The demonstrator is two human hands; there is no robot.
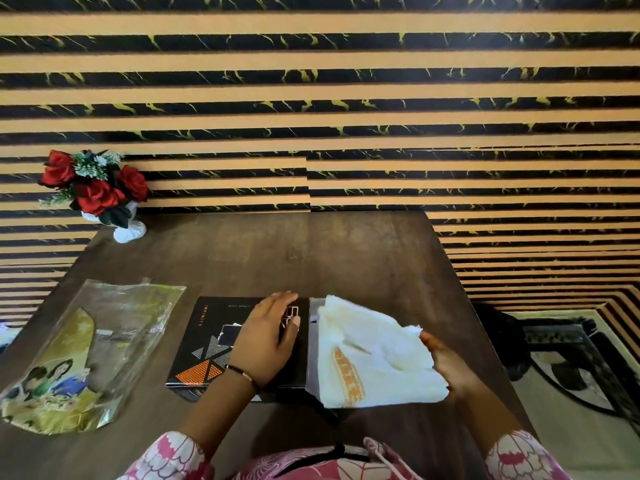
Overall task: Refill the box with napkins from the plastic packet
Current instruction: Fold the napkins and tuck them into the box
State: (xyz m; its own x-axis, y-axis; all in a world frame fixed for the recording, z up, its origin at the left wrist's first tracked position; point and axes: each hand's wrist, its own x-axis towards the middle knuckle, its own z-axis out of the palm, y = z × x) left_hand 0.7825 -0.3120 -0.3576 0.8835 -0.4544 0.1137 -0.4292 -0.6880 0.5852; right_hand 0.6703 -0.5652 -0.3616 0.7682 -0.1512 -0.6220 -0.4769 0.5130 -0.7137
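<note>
A black box (207,344) with orange and grey triangles lies flat at the middle of the brown table. My left hand (268,341) rests palm down on its lid, fingers spread. Just right of the box sits a stack of white napkins (367,362) with an orange pattern. My right hand (446,368) grips the right edge of that stack and lifts its top layers. The plastic packet (86,351), clear with a green printed picture, lies flat and looks empty at the table's left.
A white vase of red roses (100,192) stands at the table's (311,258) far left corner against the striped wall. A dark ornate piece of furniture (554,344) sits on the floor to the right of the table.
</note>
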